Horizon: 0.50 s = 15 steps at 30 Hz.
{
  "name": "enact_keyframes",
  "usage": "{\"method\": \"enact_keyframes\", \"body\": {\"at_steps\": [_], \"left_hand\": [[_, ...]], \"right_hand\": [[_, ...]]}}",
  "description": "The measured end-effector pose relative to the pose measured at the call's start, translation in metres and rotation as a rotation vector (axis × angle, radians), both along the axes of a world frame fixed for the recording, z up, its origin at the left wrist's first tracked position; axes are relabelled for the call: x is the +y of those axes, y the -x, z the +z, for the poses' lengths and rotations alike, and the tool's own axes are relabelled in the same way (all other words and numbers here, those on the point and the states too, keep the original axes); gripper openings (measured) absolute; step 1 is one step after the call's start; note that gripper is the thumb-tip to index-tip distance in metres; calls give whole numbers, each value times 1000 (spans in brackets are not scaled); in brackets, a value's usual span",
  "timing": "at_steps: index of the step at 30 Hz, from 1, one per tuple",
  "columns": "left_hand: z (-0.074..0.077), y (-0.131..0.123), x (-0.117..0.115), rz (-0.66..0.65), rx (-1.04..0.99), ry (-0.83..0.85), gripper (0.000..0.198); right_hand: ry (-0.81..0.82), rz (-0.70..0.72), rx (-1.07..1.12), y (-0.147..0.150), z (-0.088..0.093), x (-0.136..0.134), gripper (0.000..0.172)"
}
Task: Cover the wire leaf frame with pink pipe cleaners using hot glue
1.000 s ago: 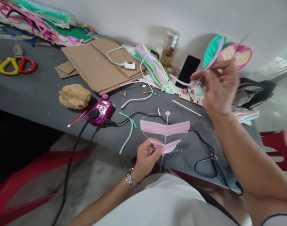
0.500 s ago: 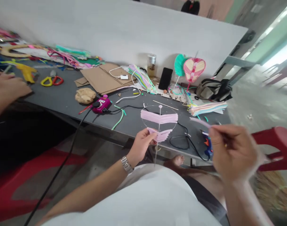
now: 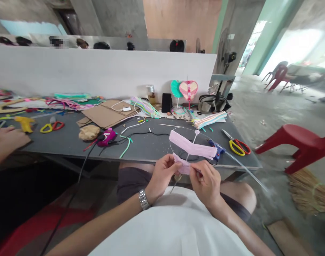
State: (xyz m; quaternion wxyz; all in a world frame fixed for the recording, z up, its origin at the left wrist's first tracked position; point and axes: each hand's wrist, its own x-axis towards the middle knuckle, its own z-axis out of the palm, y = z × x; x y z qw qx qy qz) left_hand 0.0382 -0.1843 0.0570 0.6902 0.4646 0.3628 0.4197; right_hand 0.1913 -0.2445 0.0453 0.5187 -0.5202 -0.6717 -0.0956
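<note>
Over the table edge I hold a small hand fan (image 3: 193, 145) made of a thin wire loop on a stick, with pale pink strips across it in two bands. My left hand (image 3: 162, 174) pinches the left side of the lower pink band. My right hand (image 3: 206, 179) is closed at that band's right side, its fingertips pinching a pink strip (image 3: 185, 168), mostly hidden by the fingers. Just behind the fan lies a blue glue gun (image 3: 218, 151) with a clear glue stick (image 3: 248, 170) jutting past the table edge. Scissors (image 3: 238, 146) with red and yellow handles lie right of it.
Striped strip bundles (image 3: 209, 120), two finished fans (image 3: 188, 89), a phone (image 3: 166, 102), cardboard (image 3: 106, 113), a stone (image 3: 89, 132) and a magenta power box (image 3: 107, 137) lie on the table (image 3: 141, 145). Another person's hand (image 3: 10, 142) is at left. A red stool (image 3: 293, 142) stands right.
My right hand has come in from the right with the pink strip to the fan's lower band. The fan has tilted to the right. The view has shifted, showing the scissors.
</note>
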Motion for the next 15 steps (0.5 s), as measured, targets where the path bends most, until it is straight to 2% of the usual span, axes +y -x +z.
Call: {"method": "enact_keyframes", "body": {"at_steps": [7,10,15], "left_hand": [[-13,9,12,40,-60,34,26],[-20,10,21,47,-75,27,19],[-24,12,25,65,-106,25,16]], "right_hand": [[65,-83,-121,5,-6,19,12],[68,-80,-173,10,-7,21,9],[65,-78,-218,21,-5,21,15]]}}
